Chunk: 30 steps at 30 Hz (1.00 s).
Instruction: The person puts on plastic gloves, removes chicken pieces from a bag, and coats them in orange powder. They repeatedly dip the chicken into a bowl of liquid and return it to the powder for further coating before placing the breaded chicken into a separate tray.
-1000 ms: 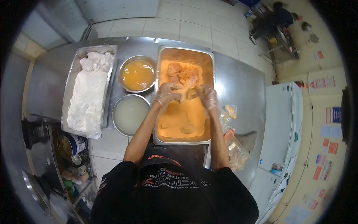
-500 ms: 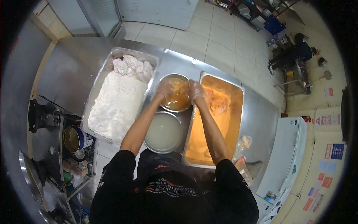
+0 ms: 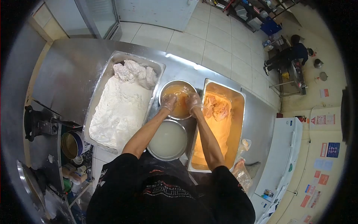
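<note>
Both hands wear clear plastic gloves. My left hand (image 3: 169, 102) dips in at the left side of a steel bowl (image 3: 161, 89) of yellow-orange liquid. My right hand (image 3: 193, 102) is at the bowl's right side, fingers toward the liquid. What either hand holds, if anything, is hidden, and the finger shapes are unclear. A bowl of cloudy liquid (image 3: 168, 140) stands nearer my body. On the left a steel tray (image 3: 159, 71) holds white flour (image 3: 117, 108) and coated pieces (image 3: 136, 72). The right tray (image 3: 241, 112) holds orange powder (image 3: 214, 136) with orange-coated pieces (image 3: 220, 108) at its far end.
Plastic bags (image 3: 242, 173) lie right of the orange tray. A metal device (image 3: 41, 119) and a large tin (image 3: 72, 145) are at the left. A person (image 3: 294, 54) stands at a far-right work table. A white fridge (image 3: 281, 149) is on the right.
The view has shifted slightly, so the trays and bowls sit lower and farther right. My hands have moved lower in the view, still at the yellow-orange bowl.
</note>
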Tool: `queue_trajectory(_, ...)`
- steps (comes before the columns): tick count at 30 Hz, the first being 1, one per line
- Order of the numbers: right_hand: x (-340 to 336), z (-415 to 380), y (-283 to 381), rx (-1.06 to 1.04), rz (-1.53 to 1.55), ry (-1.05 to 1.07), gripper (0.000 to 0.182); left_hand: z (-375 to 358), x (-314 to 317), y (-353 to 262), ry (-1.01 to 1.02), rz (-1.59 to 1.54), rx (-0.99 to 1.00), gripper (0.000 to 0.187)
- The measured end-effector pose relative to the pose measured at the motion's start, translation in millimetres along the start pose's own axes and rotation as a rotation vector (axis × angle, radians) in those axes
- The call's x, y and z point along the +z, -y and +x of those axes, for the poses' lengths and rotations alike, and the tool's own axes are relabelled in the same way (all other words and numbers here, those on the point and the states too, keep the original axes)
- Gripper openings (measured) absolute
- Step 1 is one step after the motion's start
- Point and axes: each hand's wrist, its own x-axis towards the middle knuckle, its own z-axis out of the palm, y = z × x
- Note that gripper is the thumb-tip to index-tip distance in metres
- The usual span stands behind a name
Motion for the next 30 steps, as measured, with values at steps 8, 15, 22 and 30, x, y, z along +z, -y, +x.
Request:
queue_trajectory(8,-129,-26,-51,0.208,1.237,0.056,0.007,2,-87,-26,-0.135,-0.789,-0.223,0.022)
queue_trajectory(15,-244,-55,-113,0.276,0.397,0.111,0.023,30,-113,-171,-0.172,-1.077,-0.097,0.012)
queue_trajectory(22,-129,-139,-199,0.250,0.023,0.462,0.052,-10,-11,-250,0.120,-0.300,0.073,0.016)
queue_trajectory(30,-57,-331,-150,0.136,-0.042,0.704,0.098,-202,189,-216,0.318,0.283,0.207,0.031)
